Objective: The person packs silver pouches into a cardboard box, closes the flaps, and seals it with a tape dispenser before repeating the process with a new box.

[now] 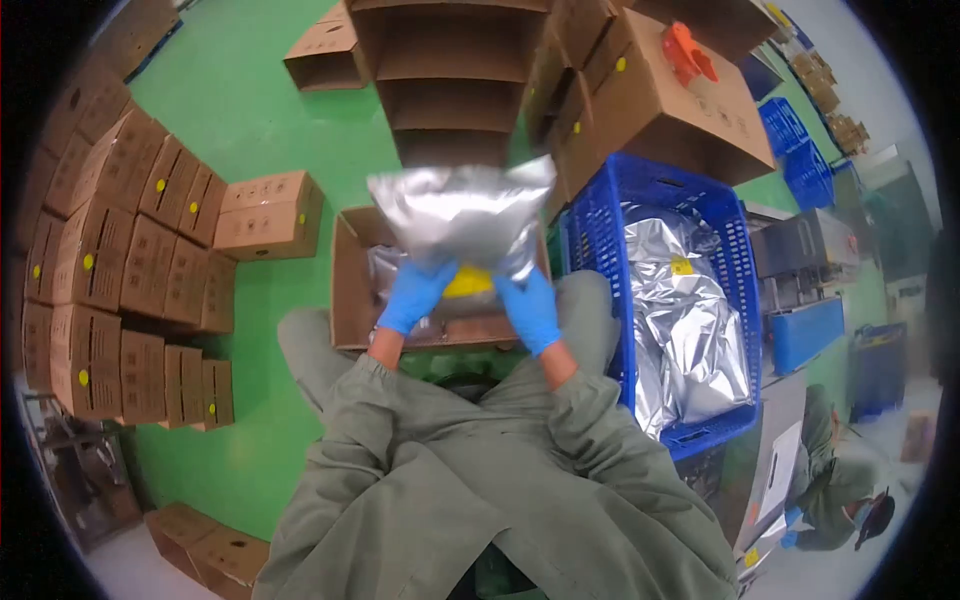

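Observation:
A puffy silver foil bag (455,210) with a yellow label near its lower edge is held up over an open cardboard box (345,290) between my knees. My left hand (415,295), in a blue glove, grips the bag's lower left side beside the label. At the lower right corner, my gloved right hand (530,312) has its fingers closed on the same bag. Inside the box, part of another silver bag (385,268) shows at the left; the held bag hides much of the interior. To the right stands a blue plastic crate (612,290) with several foil bags (690,330) in it.
Stacked cardboard boxes (95,260) stand on the left, a single box (265,215) beside them. Ahead is a row of open cartons (455,105). An orange tape dispenser (688,53) lies on a large carton (690,110). A co-worker (835,490) is at the lower right.

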A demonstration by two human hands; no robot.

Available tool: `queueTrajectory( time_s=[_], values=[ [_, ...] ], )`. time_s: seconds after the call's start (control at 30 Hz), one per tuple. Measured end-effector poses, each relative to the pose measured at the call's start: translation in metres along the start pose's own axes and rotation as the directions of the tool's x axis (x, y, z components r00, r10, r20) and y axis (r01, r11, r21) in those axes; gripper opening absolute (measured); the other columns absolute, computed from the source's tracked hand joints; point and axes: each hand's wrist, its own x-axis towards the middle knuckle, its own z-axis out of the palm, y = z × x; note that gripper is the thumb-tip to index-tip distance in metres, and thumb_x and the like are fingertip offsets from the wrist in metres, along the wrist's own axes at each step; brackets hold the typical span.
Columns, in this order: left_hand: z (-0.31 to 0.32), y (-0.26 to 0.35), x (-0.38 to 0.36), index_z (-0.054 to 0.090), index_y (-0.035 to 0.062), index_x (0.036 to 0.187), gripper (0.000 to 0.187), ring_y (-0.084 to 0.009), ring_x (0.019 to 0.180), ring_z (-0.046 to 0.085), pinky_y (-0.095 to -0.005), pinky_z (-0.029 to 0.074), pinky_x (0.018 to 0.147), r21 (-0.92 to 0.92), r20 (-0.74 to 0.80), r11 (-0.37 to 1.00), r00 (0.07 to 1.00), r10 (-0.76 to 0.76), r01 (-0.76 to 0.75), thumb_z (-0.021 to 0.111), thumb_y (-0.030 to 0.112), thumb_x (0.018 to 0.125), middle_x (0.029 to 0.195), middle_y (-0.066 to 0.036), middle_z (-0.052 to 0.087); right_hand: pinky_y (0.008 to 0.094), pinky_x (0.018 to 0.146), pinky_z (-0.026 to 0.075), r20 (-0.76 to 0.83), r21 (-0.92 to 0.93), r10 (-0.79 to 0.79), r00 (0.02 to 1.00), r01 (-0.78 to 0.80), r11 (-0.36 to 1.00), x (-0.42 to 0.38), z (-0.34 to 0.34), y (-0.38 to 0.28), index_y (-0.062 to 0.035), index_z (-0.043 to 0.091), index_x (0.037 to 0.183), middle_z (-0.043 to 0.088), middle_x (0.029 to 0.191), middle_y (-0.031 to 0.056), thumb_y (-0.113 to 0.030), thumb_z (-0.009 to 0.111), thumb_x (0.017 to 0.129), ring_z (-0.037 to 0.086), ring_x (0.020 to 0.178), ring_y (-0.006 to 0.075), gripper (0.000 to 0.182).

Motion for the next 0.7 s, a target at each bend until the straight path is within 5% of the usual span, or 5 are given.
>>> queueTrajectory(
  time_s=[0.17,0.37,0.47,0.63,0.7],
  values=[
    [0.000,-0.078,-0.030,0.059,-0.0051,0.119,0.053,-0.0289,0.098,0.064,-0.0379,0.048,0.087,0.737,0.441,0.548,0.896,0.054,-0.396,0.056,0.041,0.093,0.106,-0.025,0.065,0.0367,0.089,0.049,0.037,-0.186,0.169,0.985,-0.159,0.970,-0.036,-0.044,0.015,0.0015,0.060,0.118,0.065,0.107,0.0202,-0.027,0.062,0.088,0.063,0.102,0.0293,0.041],
    [-0.006,-0.082,-0.012,0.054,-0.0050,0.127,0.051,-0.0252,0.109,0.062,-0.0338,0.048,0.094,0.267,0.250,0.960,0.957,-0.149,0.080,0.063,0.030,0.091,0.120,-0.019,0.063,0.0262,0.067,0.045,-0.672,-0.251,-0.117,0.731,-0.076,0.965,0.048,-0.218,0.074,-0.0052,0.060,0.113,0.059,0.089,0.0023,-0.022,0.053,0.094,0.053,0.074,0.0109,0.026],
    [-0.008,-0.055,-0.026,0.055,-0.0041,0.126,0.050,-0.0239,0.107,0.063,-0.0343,0.049,0.093,0.233,0.160,0.969,0.980,-0.115,0.076,0.064,0.030,0.091,0.119,-0.018,0.064,0.0386,0.071,0.050,-0.643,0.361,0.558,0.525,-0.435,0.825,0.090,-0.290,0.106,-0.0067,0.056,0.118,0.058,0.101,0.0098,-0.037,0.054,0.094,0.059,0.080,0.0242,0.039],
    [-0.014,-0.058,-0.037,0.059,-0.0035,0.123,0.040,-0.0184,0.101,0.065,-0.0304,0.050,0.088,0.057,0.051,0.996,0.996,-0.078,0.075,0.064,0.020,0.091,0.114,-0.014,0.067,0.0452,0.075,0.051,-0.416,-0.898,0.301,0.858,-0.440,0.011,0.143,-0.361,0.192,-0.0092,0.061,0.113,0.064,0.110,0.0194,-0.035,0.054,0.092,0.063,0.096,0.0348,0.034],
    [-0.016,-0.055,-0.039,0.060,-0.0028,0.121,0.036,-0.0168,0.100,0.064,-0.0291,0.050,0.088,0.051,0.033,0.993,0.994,-0.106,0.104,0.063,0.017,0.091,0.113,-0.012,0.067,0.0445,0.078,0.050,-0.561,-0.710,0.107,0.821,-0.543,0.448,0.161,-0.358,0.184,-0.0009,0.063,0.110,0.066,0.105,0.0211,-0.041,0.056,0.089,0.064,0.091,0.0345,0.046]
  ],
)
